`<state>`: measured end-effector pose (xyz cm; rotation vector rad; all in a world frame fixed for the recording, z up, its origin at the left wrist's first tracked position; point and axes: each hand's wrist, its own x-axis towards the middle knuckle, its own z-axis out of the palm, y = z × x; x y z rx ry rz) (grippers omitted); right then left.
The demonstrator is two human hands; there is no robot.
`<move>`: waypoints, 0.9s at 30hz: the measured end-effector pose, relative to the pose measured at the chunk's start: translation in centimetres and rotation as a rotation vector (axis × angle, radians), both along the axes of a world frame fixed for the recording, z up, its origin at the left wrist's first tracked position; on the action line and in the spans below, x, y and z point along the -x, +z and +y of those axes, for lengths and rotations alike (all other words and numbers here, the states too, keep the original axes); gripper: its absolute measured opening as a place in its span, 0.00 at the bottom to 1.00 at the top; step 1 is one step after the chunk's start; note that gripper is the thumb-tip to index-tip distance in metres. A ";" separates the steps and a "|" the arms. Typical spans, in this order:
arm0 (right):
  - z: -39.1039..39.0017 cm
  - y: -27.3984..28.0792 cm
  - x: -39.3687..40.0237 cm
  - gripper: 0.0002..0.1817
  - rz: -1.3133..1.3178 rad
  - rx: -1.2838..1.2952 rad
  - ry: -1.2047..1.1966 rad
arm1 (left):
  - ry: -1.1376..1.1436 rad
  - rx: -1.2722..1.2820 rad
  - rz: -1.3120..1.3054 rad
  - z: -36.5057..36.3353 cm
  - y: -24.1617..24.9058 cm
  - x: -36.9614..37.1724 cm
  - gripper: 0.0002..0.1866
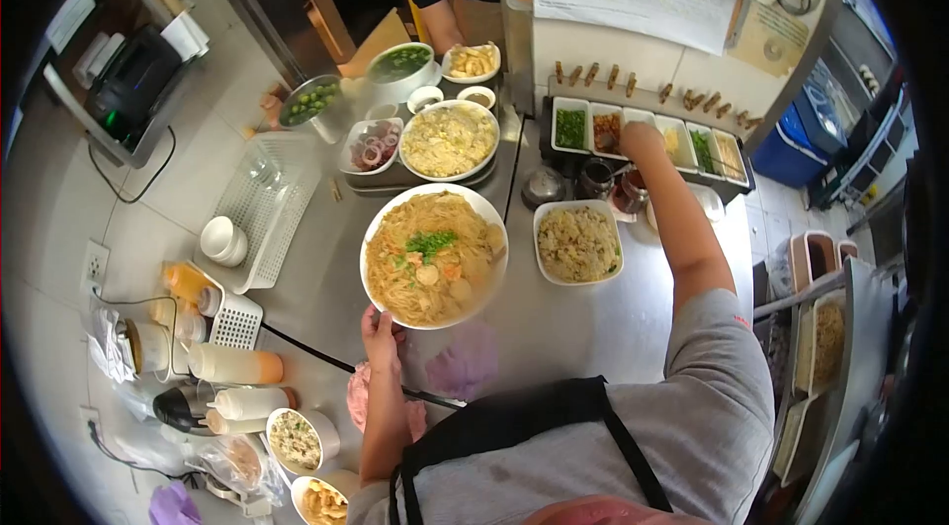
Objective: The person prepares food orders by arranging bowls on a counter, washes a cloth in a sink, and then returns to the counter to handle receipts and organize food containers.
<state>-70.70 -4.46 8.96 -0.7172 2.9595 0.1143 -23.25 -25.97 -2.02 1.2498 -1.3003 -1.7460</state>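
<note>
A large white bowl of noodles, topped with chopped green onion and round pale pieces, sits on the steel counter. My left hand grips its near rim, thumb on the edge. A pink cloth lies by that wrist. At the back right, my right hand is closed over the row of white topping containers, near one with reddish-brown bits. Its fingertips are hidden, so what they hold cannot be made out. Below that arm stands a squarish bowl of fried rice.
A tray at the back holds a plate of egg-topped food and a bowl of sliced onion. A white basket and squeeze bottles line the left. Dark jars stand before the toppings. Another person's arm shows behind.
</note>
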 end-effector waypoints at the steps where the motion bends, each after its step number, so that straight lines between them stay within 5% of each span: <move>1: -0.4 -1.0 0.8 0.15 -0.005 0.030 -0.046 | 0.006 0.011 -0.003 0.1 0.0 0.0 0.16; 7: -2.1 -4.3 5.0 0.17 -0.252 0.037 -0.153 | 0.033 0.006 -0.014 0.5 0.5 0.2 0.15; 10: -1.0 -3.8 6.4 0.11 -0.129 -0.262 0.299 | 0.023 0.020 0.002 0.2 0.7 0.4 0.15; 11: -1.6 -2.8 6.3 0.16 -0.224 -0.427 0.262 | 0.016 0.030 0.008 0.1 0.3 0.2 0.15; 17: -3.7 -7.6 7.3 0.14 -0.102 0.229 -0.183 | 0.022 0.070 -0.027 -0.1 -0.6 0.2 0.15; 20: -0.9 -10.1 12.3 0.11 0.042 -0.279 0.382 | 0.015 0.091 -0.027 -0.2 -1.1 -0.3 0.15; 25: -2.2 -9.3 12.5 0.12 -0.323 0.045 -0.200 | 0.020 0.095 0.005 0.1 -0.5 0.2 0.15; 27: -3.0 -9.4 12.7 0.14 -0.187 -0.015 0.000 | 0.032 0.098 0.009 0.0 -0.7 0.4 0.15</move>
